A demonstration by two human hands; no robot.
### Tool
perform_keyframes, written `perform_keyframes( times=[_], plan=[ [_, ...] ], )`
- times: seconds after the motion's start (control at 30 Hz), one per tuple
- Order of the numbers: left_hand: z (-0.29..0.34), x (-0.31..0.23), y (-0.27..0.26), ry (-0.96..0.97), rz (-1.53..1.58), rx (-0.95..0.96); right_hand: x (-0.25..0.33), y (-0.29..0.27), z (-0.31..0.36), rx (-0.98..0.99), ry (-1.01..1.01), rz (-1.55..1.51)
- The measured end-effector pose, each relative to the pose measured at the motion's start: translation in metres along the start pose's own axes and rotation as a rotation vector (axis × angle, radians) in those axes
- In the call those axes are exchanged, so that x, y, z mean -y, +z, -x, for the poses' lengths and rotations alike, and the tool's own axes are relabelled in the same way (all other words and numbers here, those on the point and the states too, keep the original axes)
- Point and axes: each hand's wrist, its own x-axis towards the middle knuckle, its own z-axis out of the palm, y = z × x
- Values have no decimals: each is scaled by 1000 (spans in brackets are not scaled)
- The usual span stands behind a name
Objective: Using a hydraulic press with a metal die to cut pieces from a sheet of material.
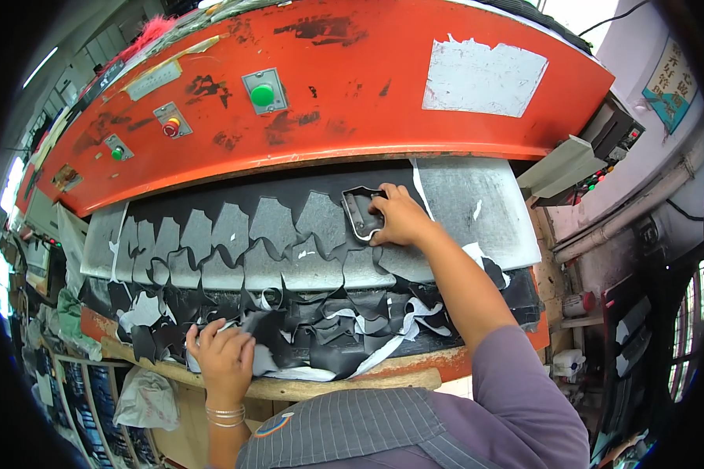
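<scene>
My right hand (405,216) grips a metal cutting die (352,216), a hollow frame with a shaped outline, with thumb and fingers on its right side. The die rests on a black sheet of material (313,181) near the right end of its row of cut-out holes. My left hand (221,352) is low at the front edge, its fingers loosely bent and apart. Beside its thumb is a dark, grey-backed cut piece (267,336), smeared by motion; it appears loose from the fingers.
A pale cutting board (477,199) lies under the sheet. Above it spans the orange press beam (328,86) with a green button (262,95) and a red knob (171,127). Black and white scraps (344,320) heap along the front edge. A wooden rail (352,384) runs before my body.
</scene>
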Motion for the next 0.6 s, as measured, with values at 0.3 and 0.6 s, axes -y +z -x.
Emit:
perform_keyframes(
  times=[0.3, 0.6],
  plan=[
    [14, -56, 19, -306, 1519, 301, 45, 38, 150, 279, 203, -1426],
    [58, -117, 54, -595, 1713, 437, 99, 63, 241, 83, 114, -1368]
  ],
)
